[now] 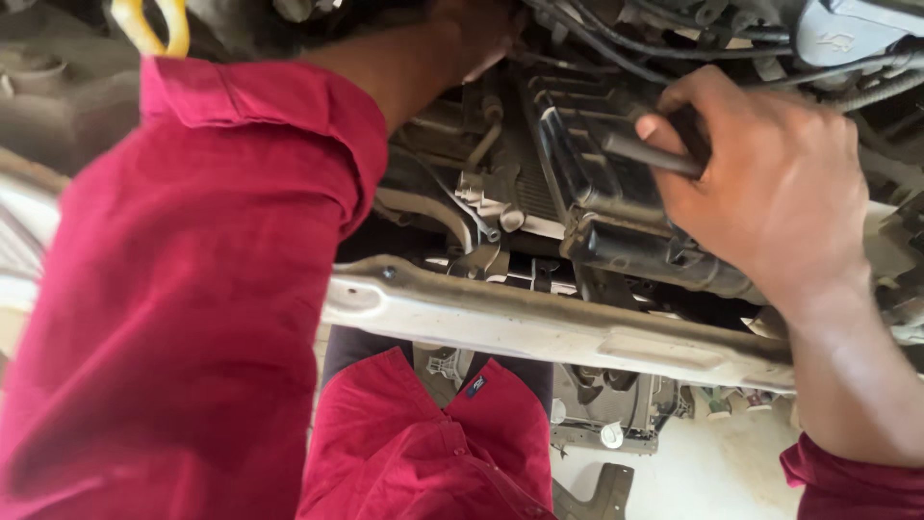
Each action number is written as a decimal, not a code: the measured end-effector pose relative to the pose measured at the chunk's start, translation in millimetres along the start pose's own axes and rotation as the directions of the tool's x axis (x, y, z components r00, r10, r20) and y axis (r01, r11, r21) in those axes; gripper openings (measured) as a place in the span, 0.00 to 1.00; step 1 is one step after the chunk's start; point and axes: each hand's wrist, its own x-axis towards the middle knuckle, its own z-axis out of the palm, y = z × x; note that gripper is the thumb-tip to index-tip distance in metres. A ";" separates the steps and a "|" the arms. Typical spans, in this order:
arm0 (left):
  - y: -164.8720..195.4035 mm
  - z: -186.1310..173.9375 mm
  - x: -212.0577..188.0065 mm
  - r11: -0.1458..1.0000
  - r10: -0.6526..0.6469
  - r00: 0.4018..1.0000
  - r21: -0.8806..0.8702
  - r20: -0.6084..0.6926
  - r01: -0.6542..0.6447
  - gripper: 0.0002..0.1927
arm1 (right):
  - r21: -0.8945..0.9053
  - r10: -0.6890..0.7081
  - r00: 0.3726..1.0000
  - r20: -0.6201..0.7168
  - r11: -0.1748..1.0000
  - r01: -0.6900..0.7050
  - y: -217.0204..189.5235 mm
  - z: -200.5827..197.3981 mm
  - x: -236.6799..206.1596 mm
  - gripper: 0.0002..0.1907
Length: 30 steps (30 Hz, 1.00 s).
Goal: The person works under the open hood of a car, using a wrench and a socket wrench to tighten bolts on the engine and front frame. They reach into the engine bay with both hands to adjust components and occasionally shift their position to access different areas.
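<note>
Setting: engine bay of a vehicle seen from above, with a pale front crossbar (pixel 539 323) running across the frame and light ground below it.
Right hand: the right hand (pixel 770 188) has its fingers curled tight around a dark metal tool handle (pixel 650 154), thumb pressed along it.
Tool position: the handle lies over a black ribbed plastic housing (pixel 597 164), just above the crossbar; its working end is hidden behind the palm.
Left hand: the left hand (pixel 472 34) reaches deep among the hoses (pixel 616 43) at the top edge; probably closed on something, but its fingers are cut off by shadow and cannot be told.
Clothing: 1 red sleeve (pixel 192 289) fills the left half of the view.
Nearby: a yellow loop handle (pixel 149 27) stands at upper left.
Risk: the tool could slip off its hidden seat under a hard pull, driving knuckles into the housing or nicking a hose.
</note>
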 end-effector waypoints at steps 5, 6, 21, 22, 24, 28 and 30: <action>14.0 33.2 3.4 0.964 -0.066 0.972 0.264 0.225 0.005 0.12 | 0.047 0.007 1.000 0.003 0.999 -0.008 12.5 5.5 -4.9 0.15; 12.6 39.2 3.6 0.975 -0.063 0.964 0.222 0.258 0.004 0.14 | 0.051 0.014 1.000 0.010 0.999 -0.014 14.6 6.3 -6.1 0.15; 88.2 -146.9 -87.2 0.586 -0.069 0.846 -0.665 0.529 0.463 0.28 | 0.129 -0.050 0.999 -0.004 0.990 0.050 20.5 3.3 -13.8 0.13; 88.7 -166.3 -108.3 0.583 -0.116 0.817 -0.628 0.564 0.516 0.23 | 0.140 -0.017 1.000 0.003 0.990 0.017 23.8 5.6 -13.1 0.14; 98.0 -196.5 -131.0 0.434 0.059 0.996 -0.896 -0.071 -0.089 0.25 | 0.169 0.019 1.000 0.014 0.985 -0.021 31.2 9.1 -13.0 0.15; 132.9 -219.1 -137.4 0.981 0.140 0.954 0.165 -0.265 -0.098 0.21 | 0.334 0.014 0.998 0.062 0.942 -0.034 38.7 18.5 -16.6 0.22; 148.7 -207.6 -117.4 0.898 0.110 0.994 0.429 0.001 -0.100 0.20 | 0.432 -0.040 0.998 0.053 0.902 0.013 41.4 23.1 -17.6 0.26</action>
